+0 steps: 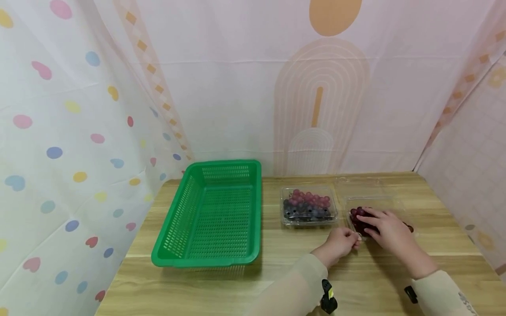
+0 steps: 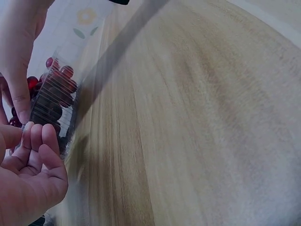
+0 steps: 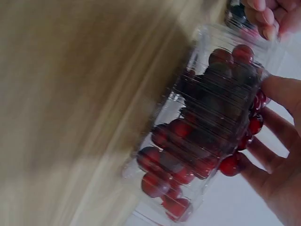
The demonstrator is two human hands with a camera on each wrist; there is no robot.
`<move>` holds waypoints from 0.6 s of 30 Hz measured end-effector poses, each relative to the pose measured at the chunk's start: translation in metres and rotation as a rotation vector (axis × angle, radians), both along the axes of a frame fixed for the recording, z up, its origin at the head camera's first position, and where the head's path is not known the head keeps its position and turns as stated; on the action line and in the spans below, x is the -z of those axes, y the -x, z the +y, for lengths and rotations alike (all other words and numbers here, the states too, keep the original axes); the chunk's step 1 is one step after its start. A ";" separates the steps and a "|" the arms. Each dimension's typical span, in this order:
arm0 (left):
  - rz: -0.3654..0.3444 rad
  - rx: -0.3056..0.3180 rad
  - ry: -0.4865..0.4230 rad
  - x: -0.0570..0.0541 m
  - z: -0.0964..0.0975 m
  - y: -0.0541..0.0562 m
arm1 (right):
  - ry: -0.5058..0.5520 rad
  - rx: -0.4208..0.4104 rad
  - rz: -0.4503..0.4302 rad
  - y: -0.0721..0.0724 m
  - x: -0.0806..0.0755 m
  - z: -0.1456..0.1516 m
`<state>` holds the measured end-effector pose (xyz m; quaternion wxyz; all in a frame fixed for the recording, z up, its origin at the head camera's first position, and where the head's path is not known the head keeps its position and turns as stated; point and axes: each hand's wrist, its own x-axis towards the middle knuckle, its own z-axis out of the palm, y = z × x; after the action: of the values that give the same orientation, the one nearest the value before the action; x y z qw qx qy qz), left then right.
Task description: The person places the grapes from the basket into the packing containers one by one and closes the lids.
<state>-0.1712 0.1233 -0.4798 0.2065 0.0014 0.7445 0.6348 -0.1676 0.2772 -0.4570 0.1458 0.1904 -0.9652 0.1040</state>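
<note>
On the right of the table, a clear plastic clamshell box (image 3: 162, 120) stands with its lid (image 1: 361, 186) folded back. Dark red grapes (image 1: 357, 219) fill it. My left hand (image 1: 343, 243) pinches the box's near left corner between thumb and fingertips; in the left wrist view the other fingers of this left hand (image 2: 35, 174) curl in towards the palm. From above, my right hand (image 1: 389, 230) grips the grapes, its fingers bent over them. The right wrist view shows the right hand's thumb (image 3: 280, 92) by the box rim and its fingers among the grapes.
A second clear box (image 1: 310, 219), lid closed, holds red and black grapes just left of the opened one. Further left stands a large green plastic basket (image 1: 257, 210) with slotted walls. Patterned cloth (image 1: 237, 109) hangs behind the wooden table (image 1: 272, 272).
</note>
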 end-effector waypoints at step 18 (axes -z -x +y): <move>-0.002 -0.012 -0.022 0.005 0.004 -0.001 | 0.465 0.063 -0.342 0.019 -0.015 0.030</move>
<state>-0.1704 0.1272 -0.4844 0.2035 -0.0013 0.7373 0.6442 -0.1865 0.3073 -0.4417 0.0240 0.1017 -0.9315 0.3485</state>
